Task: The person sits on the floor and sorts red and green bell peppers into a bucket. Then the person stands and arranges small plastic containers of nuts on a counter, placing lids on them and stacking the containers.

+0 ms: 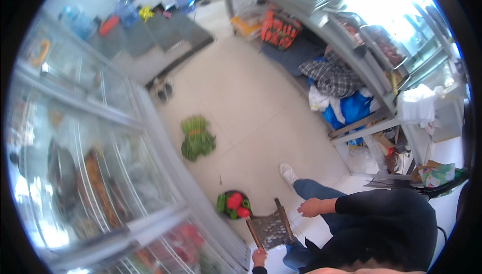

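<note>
My left hand (259, 257) grips the end of a wooden rail on a small folding stool (269, 228) with a woven, worn seat. The stool stands low in front of my legs, its other rail nearer my right side. My right hand (309, 207) hangs over my thigh with its fingers curled in, and no object shows in it. Just beyond the stool is a dark bowl (227, 213) of red tomatoes (234, 200) and green peppers (221, 202). Farther along the tiled floor lies a tied bundle of leafy greens (197, 138).
A glass-doored refrigerator (139, 123) lines the left, with stocked shelves. On the right runs a metal table (361, 66) carrying trays of food (384, 44), with cloths and bags (339, 82) on its lower shelf. Shoes (162, 88) sit by a grey platform (150, 40) bearing large water bottles (126, 10).
</note>
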Demonstrator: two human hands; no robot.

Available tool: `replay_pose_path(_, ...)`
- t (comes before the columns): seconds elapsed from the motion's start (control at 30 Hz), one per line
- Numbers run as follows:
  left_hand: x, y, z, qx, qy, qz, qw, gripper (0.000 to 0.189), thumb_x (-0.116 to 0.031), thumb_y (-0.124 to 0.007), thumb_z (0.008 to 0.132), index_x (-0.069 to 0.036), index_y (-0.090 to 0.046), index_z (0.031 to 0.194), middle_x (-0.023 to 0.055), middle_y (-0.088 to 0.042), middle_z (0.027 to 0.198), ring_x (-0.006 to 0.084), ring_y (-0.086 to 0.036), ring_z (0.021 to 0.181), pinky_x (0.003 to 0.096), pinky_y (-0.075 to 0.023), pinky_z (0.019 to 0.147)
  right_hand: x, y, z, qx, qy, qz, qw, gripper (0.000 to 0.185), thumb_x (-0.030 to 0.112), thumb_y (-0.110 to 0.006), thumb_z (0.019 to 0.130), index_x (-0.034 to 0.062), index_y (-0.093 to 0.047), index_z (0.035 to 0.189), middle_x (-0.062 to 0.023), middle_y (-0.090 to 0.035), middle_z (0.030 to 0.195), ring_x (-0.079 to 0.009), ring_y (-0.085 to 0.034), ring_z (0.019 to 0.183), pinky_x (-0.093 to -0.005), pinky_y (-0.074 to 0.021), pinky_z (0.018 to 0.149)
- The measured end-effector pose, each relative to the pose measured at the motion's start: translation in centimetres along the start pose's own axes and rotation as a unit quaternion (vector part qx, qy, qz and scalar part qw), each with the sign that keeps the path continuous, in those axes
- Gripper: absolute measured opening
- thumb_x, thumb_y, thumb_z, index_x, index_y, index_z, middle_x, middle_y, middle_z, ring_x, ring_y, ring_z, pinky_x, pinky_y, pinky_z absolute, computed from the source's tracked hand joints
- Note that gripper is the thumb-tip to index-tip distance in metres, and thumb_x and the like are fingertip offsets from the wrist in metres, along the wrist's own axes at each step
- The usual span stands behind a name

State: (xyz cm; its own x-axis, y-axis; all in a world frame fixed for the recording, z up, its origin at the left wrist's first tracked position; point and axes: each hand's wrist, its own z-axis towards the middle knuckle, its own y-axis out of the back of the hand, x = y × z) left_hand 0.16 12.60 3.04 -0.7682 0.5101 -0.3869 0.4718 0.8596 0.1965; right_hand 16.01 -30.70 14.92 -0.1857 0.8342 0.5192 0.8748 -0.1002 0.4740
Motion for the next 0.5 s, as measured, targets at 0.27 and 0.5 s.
replay_pose_path(0.27, -20.4, -2.9, -2.1, 0.06, 0.05, -0.171, 0.982, 0.023, -0.017, -0.062, 0.1, -0.004, -0.06, 0.12, 0.0098, -0.071, 0.097, 0.0205, -0.07, 0.077, 0.0339, -0.0582, 0.062, -10.0, 13.2, -3.1, -0.125, -0.091, 0.11, 0.982, 0.028, 0.031, -0.06, 0.091, 0.0113, -0.07, 0.108, -0.0167, -0.073, 0.1, -0.04, -0.069, 0.096, -0.0518, -0.0537, 0.081)
replay_pose_path(0.5, -42.8, -1.1, -1.6, 0.078, -0.146, -0.095, 0.982, 0.034, -0.007, -0.054, 0.102, -0.001, -0.054, 0.136, 0.0141, -0.069, 0.115, 0.0219, -0.07, 0.099, 0.0324, -0.0578, 0.08, -20.8, 7.2, -11.1, -0.275, -0.266, 0.435, 0.815, 0.024, 0.021, -0.057, 0.081, 0.0051, -0.073, 0.074, -0.0156, -0.073, 0.074, -0.0338, -0.072, 0.07, -0.0468, -0.0561, 0.067)
